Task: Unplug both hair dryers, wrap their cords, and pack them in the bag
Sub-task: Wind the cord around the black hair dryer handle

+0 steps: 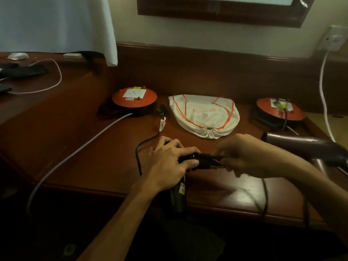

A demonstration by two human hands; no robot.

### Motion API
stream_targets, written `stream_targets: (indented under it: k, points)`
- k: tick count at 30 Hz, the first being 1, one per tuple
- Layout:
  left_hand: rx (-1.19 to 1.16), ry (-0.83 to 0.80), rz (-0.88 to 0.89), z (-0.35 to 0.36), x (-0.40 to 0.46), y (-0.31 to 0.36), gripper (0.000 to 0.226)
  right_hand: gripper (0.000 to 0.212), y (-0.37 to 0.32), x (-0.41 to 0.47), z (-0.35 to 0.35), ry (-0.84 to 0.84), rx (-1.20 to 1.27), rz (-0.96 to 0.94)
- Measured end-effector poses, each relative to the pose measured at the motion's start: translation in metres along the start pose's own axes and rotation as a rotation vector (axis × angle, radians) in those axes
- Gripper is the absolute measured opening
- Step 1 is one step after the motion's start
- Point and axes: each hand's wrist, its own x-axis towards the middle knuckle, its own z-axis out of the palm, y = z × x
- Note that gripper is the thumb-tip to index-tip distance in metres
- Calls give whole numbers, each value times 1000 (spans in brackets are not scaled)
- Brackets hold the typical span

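The dark wooden desk (98,159) carries everything, running from the wall to the near edge where the person stands. At its middle back lies the white drawstring bag (204,114), flat, its orange cords looped over it and its gathered mouth pointing toward the person. Left of it sits an orange cable reel (134,99) with a bare white socket on top; a second cable reel (280,110) on the right has a plug in its socket.

On the right of the desk a dark maroon hair dryer (308,146) lies on its side, barrel running left to right with the nozzle toward the bag.

The black hair dryer (199,160) is at the near middle of the desk, body lying left to right, its handle hanging over the near edge. The left hand (169,162) grips its left end, fingers curled over it; the right hand (244,157) pinches the other end. Its black cord (139,157) curves away up the desk to a tagged plug (163,110) lying loose between the left reel and the bag.
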Motion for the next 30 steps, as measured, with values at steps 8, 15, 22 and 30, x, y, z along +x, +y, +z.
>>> stream_targets:
  k: [8,15,22,30]
  points:
    - [-160,125,-96,1,7,-11,26,17,12,-11,22,264,195,-147]
    - [-277,116,-64,-3,5,-20,45,25,2,-11,90,330,307,-252]
    - [-555,121,-77,-9,1,-25,24,14,17,0,95,238,420,-93]
    - [-490,21,-23,-15,1,-22,30,22,47,67,57,101,316,-124]
